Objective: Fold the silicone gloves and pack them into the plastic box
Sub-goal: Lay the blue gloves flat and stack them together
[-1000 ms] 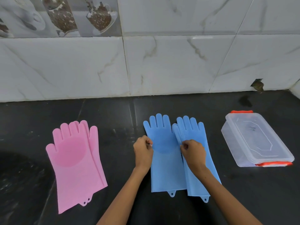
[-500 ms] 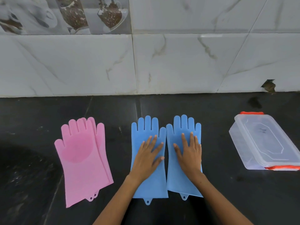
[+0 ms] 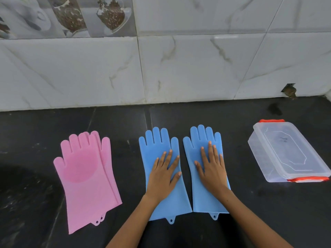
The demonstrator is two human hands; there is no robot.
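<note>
Fingers (image 3: 170,154) of the left hand (image 3: 163,174) are lying spread and flat on the left blue glove (image 3: 155,158), grasping nothing; the right hand (image 3: 212,169) is pressing the right blue glove (image 3: 200,142) the same way, palm down and released. A second ago both hands were pinching the overlapping pair; now the two gloves are lying apart, side by side, at the counter's six o'clock, smoothed flat. That suggests the separating is finished and folding is coming next. The pink gloves (image 3: 84,169) are resting stacked at nine o'clock on the black counter (image 3: 250,221), untouched. The plastic box (image 3: 286,151) is sitting at three o'clock, well apart from the gloves, with its lid apparently on, so it will need opening before anything is packed.
</note>
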